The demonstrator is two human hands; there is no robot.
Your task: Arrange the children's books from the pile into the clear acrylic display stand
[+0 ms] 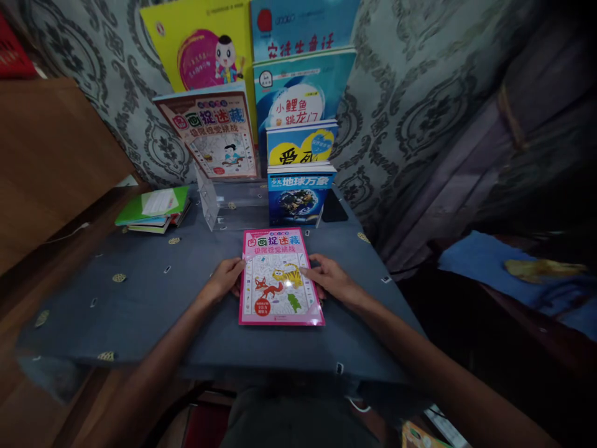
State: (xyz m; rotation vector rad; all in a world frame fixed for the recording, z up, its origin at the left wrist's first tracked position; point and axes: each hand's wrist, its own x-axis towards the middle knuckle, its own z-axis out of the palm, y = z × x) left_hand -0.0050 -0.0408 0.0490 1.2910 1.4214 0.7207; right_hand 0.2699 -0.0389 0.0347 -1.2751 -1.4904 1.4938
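A pink picture book (275,280) with a fox and a yellow tiger on its cover is held between my two hands, over the front middle of the table. My left hand (227,277) grips its left edge, thumb at the side and the other fingers mostly hidden. At the right edge, my right hand (330,278) has its thumb on the cover and its fingers curled beneath. Behind it stands a clear acrylic book rack (237,208). The rack carries a brown-bordered picture book (219,140) on the left and a blue book with a globe (298,199) on the right.
More books rise at the rack's back, including a yellow book (186,31) and a teal book (303,87). A small pile topped by a green book (153,205) lies at the back left. A dark phone-like slab (334,206) rests right of the rack on the blue-grey tablecloth (196,336).
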